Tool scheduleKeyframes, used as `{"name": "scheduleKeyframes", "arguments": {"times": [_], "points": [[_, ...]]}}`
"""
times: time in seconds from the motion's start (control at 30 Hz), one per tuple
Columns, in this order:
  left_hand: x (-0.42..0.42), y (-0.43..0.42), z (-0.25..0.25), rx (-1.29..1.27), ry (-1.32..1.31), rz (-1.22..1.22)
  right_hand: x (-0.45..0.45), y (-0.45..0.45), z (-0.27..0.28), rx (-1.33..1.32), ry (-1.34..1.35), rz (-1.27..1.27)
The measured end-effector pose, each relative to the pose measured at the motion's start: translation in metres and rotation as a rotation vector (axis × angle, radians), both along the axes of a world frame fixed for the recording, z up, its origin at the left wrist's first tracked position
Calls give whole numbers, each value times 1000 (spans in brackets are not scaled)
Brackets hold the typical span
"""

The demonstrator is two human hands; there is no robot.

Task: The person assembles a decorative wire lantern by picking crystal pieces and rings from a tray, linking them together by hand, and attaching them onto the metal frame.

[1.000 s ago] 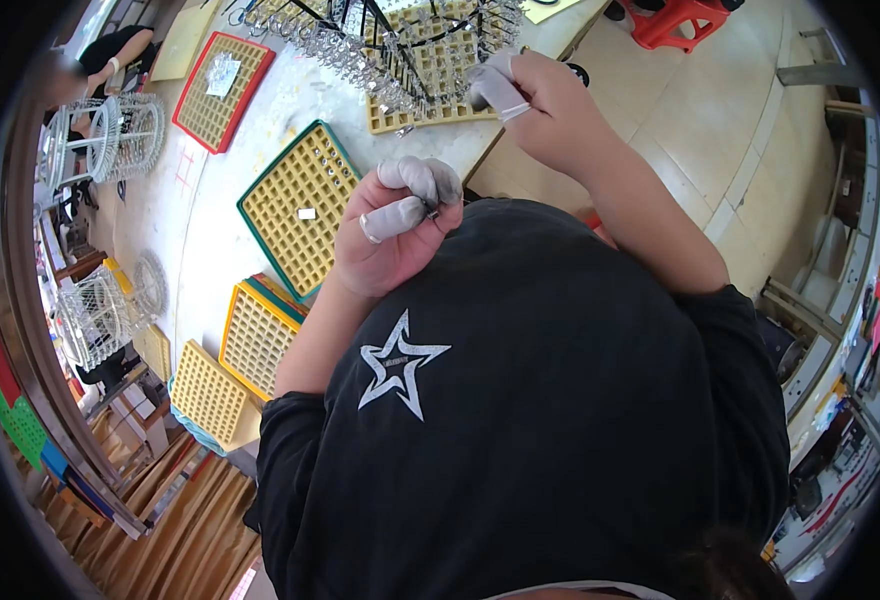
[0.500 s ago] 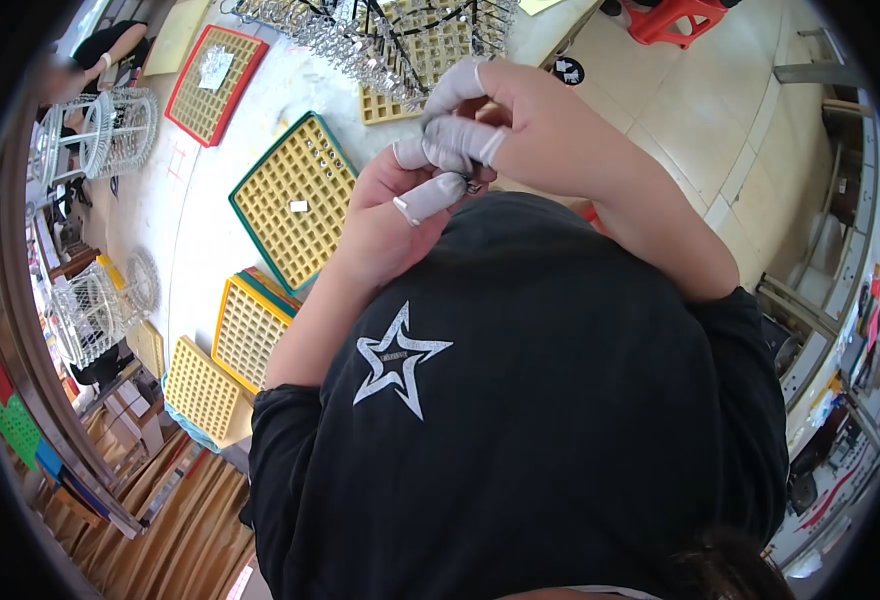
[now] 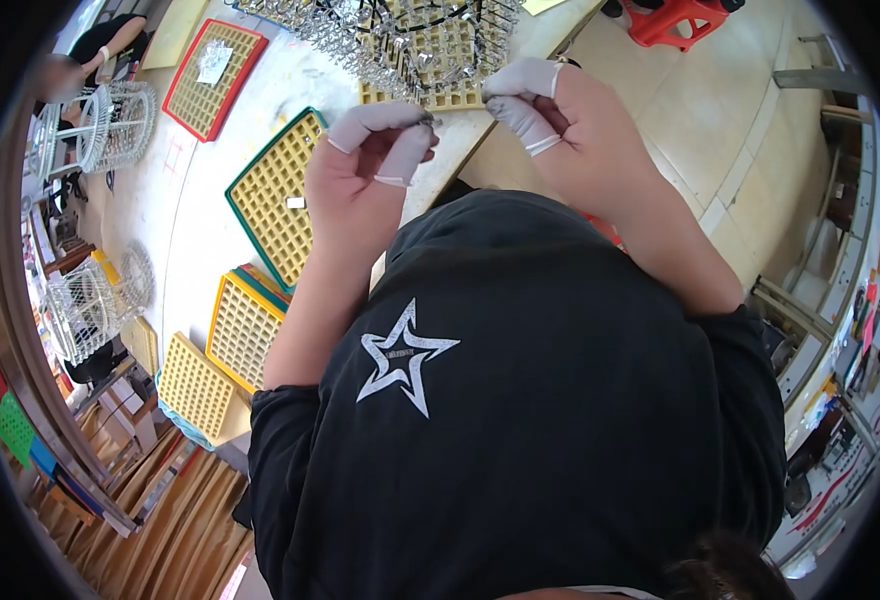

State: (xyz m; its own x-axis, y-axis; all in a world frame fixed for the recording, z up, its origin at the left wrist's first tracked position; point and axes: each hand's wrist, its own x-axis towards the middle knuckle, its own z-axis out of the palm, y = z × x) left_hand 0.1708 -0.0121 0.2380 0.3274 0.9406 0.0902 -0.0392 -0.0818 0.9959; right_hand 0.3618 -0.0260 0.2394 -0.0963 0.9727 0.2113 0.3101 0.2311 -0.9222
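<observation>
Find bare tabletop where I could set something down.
Bare white tabletop shows between the red-rimmed square tray and the green-rimmed one. Crowded: the far side, where a black wire rack of shiny metal pieces spreads over a yellow gridded tray.

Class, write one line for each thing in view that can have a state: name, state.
Left hand, raised, thumb and fingertip pinched
Right hand, raised, thumb and fingertip pinched
Rack, loaded with metal pieces
Green tray, on the table, white tag on it
Red tray, packet on it
Yellow tray, stacked on other trays
Stool, upright
</observation>
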Motion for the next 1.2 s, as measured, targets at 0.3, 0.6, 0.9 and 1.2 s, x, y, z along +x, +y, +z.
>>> {"name": "scheduleKeyframes", "arguments": {"times": [0.3, 0.6, 0.9, 1.2], "points": [[5, 10, 0, 63, -113, 258, 5, 1, 1, 146, -26, -121], [9, 0, 0, 178, 5, 143, 5, -4, 0, 123, -43, -123], [19, -9, -5, 416, 148, 232, -1, -15, 15, 198, -216, 6], [21, -8, -9, 445, 94, 223, -4, -15, 13, 311, -211, 31]]}}
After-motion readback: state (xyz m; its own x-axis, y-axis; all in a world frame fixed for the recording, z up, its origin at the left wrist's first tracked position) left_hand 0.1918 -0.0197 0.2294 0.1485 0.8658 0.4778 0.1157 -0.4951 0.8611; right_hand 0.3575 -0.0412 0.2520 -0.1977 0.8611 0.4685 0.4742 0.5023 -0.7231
